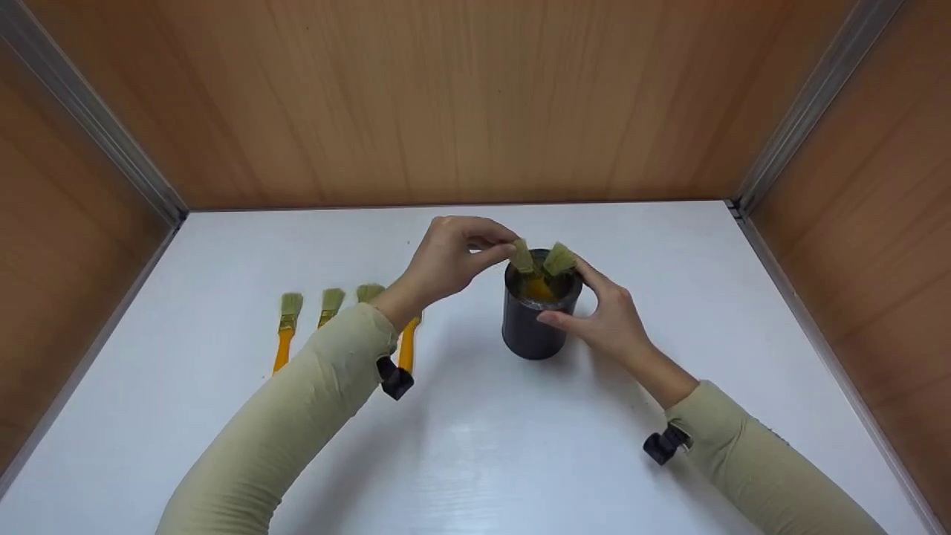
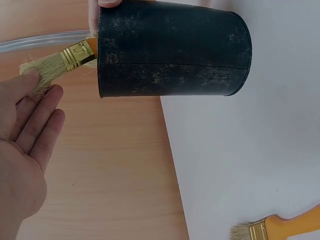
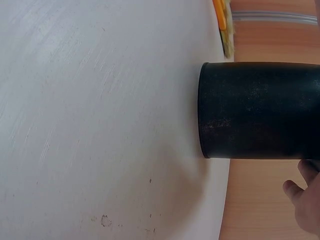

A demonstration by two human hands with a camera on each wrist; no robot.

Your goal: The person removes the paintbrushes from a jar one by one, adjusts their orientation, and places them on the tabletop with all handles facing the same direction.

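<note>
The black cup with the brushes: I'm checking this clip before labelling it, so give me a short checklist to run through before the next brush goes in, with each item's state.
1. Black cup upright on the white table: ok.
2. Right hand steadies the cup at its rim and side: ok.
3. Left hand pinches the bristles of one brush at the cup's mouth: ok.
4. Second brush stands in the cup, bristles up: ok.
5. Room in the cup for more brushes: cannot tell.
6. Three loose brushes on the table, near the left arm: ok.
</note>
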